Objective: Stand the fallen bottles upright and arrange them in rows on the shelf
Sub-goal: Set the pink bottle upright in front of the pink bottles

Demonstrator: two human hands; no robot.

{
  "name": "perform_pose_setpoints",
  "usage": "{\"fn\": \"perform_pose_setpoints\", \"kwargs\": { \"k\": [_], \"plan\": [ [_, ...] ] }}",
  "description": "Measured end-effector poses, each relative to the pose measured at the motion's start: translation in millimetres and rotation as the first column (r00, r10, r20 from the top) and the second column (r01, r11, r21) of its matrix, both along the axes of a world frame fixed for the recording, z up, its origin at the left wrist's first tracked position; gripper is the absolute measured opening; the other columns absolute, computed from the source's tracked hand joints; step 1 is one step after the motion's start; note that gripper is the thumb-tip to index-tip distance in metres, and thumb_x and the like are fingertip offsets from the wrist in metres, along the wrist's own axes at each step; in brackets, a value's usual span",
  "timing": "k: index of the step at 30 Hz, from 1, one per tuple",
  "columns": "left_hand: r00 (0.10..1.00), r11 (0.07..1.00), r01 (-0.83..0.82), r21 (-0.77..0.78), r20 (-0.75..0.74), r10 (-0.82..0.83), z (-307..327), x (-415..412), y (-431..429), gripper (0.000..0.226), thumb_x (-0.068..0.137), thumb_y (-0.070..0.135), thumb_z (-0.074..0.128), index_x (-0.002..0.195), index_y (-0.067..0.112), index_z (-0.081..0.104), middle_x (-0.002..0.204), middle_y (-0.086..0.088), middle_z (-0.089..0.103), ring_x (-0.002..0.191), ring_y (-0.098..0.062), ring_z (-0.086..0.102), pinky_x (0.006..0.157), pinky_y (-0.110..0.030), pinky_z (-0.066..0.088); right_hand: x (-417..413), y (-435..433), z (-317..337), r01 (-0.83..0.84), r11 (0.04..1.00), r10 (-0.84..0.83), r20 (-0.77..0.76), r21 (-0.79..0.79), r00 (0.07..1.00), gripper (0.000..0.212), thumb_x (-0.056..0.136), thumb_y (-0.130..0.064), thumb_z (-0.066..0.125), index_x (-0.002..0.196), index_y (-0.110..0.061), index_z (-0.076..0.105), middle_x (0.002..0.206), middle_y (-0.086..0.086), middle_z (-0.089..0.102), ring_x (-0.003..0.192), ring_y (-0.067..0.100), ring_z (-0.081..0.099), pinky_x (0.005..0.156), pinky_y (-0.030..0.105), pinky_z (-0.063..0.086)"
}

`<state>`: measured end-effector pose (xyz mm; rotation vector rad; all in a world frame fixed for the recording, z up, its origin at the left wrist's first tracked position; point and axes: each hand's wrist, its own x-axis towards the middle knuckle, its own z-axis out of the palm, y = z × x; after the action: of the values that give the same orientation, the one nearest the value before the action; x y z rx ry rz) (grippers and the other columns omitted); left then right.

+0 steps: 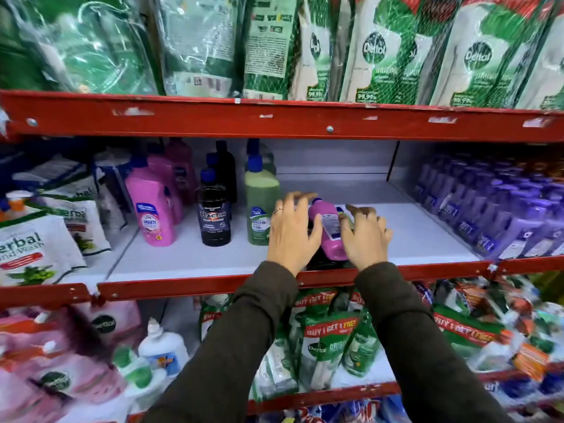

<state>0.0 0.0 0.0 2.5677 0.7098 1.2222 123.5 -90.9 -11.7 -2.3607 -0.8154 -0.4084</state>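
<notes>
A pink bottle [328, 228] lies on its side on the white middle shelf [427, 236], cap pointing away from me. A dark bottle [320, 259] lies partly hidden under it, and a green one [346, 216] peeks out beside my right hand. My left hand [291, 232] rests over the left side of the pile with fingers spread. My right hand [364, 236] covers the right side, fingers apart. Neither hand clearly grips anything. To the left stand upright rows of pink bottles [151, 209], black bottles [213, 209] and green bottles [261, 206].
Purple bottles [500, 209] fill the right of the shelf behind a divider. Refill pouches [33, 245] lean at the left. A red shelf rail [213, 285] runs along the front edge. Green pouches [476, 53] hang above, and more packs [329, 343] sit below.
</notes>
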Motion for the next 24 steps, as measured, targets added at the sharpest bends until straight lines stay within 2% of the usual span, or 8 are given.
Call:
{"fn": "perform_pose_setpoints", "kwargs": {
  "k": [4,7,12,14,16,19,21,24],
  "plan": [
    [0.922,0.953,-0.154,-0.262,-0.384,0.044,-13.1,34.8,4.7,0.049,0.098,0.043,0.045,0.128,0.007,0.059,0.145,-0.019,0.041,0.132,-0.040,0.043,0.111,-0.044,0.036,27.3,3.9,-7.6,-0.042,0.981,-0.010,-0.265,-0.191,0.964,0.045,0.098,-0.042,0.041,0.126,-0.018,0.066,0.136,0.020,0.054,0.129,0.044,0.046,0.109,0.048,0.034],
    [0.883,0.901,-0.182,-0.394,-0.469,-0.028,-24.9,51.5,10.1,0.051,0.100,0.045,0.038,0.124,0.008,0.064,0.141,-0.021,0.047,0.133,-0.039,0.043,0.115,-0.043,0.032,40.6,8.5,-13.5,-0.161,0.980,0.102,-0.398,-0.117,0.912,0.050,0.098,-0.047,0.044,0.128,-0.014,0.066,0.133,0.027,0.059,0.124,0.044,0.055,0.108,0.044,0.043],
    [0.965,0.847,-0.122,-0.517,-0.262,-0.021,-35.3,56.7,10.2,0.045,0.098,0.043,0.047,0.123,0.012,0.069,0.138,-0.013,0.058,0.134,-0.029,0.048,0.114,-0.036,0.034,46.5,7.7,-15.9,-0.171,0.977,0.212,-0.480,0.127,0.851,0.046,0.094,-0.043,0.061,0.119,-0.006,0.072,0.120,0.024,0.071,0.111,0.039,0.066,0.094,0.039,0.053],
    [0.988,0.823,-0.073,-0.563,-0.156,-0.019,-37.9,52.7,8.0,0.046,0.097,0.045,0.049,0.129,0.017,0.066,0.138,-0.010,0.059,0.132,-0.028,0.051,0.114,-0.038,0.038,41.6,6.6,-15.5,-0.161,0.946,0.289,-0.510,0.281,0.811,0.044,0.091,-0.040,0.067,0.121,-0.007,0.071,0.117,0.018,0.073,0.103,0.032,0.070,0.091,0.038,0.055],
    [0.998,0.760,0.058,-0.647,0.015,-0.063,-37.5,46.5,7.7,0.044,0.097,0.043,0.052,0.134,0.020,0.062,0.134,-0.010,0.064,0.123,-0.028,0.060,0.107,-0.039,0.048,32.7,4.3,-13.5,-0.153,0.883,0.389,-0.509,0.443,0.768,0.043,0.088,-0.032,0.072,0.123,-0.007,0.069,0.118,0.014,0.074,0.098,0.025,0.071,0.087,0.034,0.057],
    [0.944,0.665,0.295,-0.687,0.315,-0.093,-33.2,27.1,8.3,0.039,0.096,0.028,0.060,0.134,0.020,0.062,0.120,-0.004,0.073,0.100,-0.015,0.070,0.089,-0.024,0.059,12.1,1.7,-9.5,-0.135,0.766,0.527,-0.493,0.629,0.692,0.043,0.085,-0.019,0.077,0.124,-0.003,0.066,0.120,0.015,0.073,0.098,0.024,0.073,0.085,0.032,0.061],
    [0.909,0.658,0.368,-0.656,0.404,-0.106,-31.4,10.0,13.7,0.041,0.095,0.022,0.064,0.135,0.015,0.060,0.116,-0.005,0.073,0.097,-0.009,0.070,0.089,-0.024,0.059,-5.8,2.6,-7.6,-0.154,0.696,0.592,-0.439,0.701,0.676,0.042,0.083,-0.012,0.078,0.123,-0.007,0.066,0.117,0.012,0.073,0.093,0.017,0.073,0.079,0.024,0.062],
    [0.866,0.668,0.428,-0.609,0.488,-0.110,-32.2,-23.2,26.3,0.044,0.093,0.016,0.066,0.136,0.012,0.059,0.110,-0.003,0.072,0.088,0.009,0.068,0.076,-0.010,0.055,-39.7,14.1,-7.5,-0.195,0.630,0.629,-0.347,0.752,0.696,0.047,0.079,-0.007,0.081,0.123,-0.011,0.066,0.115,0.007,0.074,0.100,0.017,0.073,0.085,0.028,0.061]
  ]
}}
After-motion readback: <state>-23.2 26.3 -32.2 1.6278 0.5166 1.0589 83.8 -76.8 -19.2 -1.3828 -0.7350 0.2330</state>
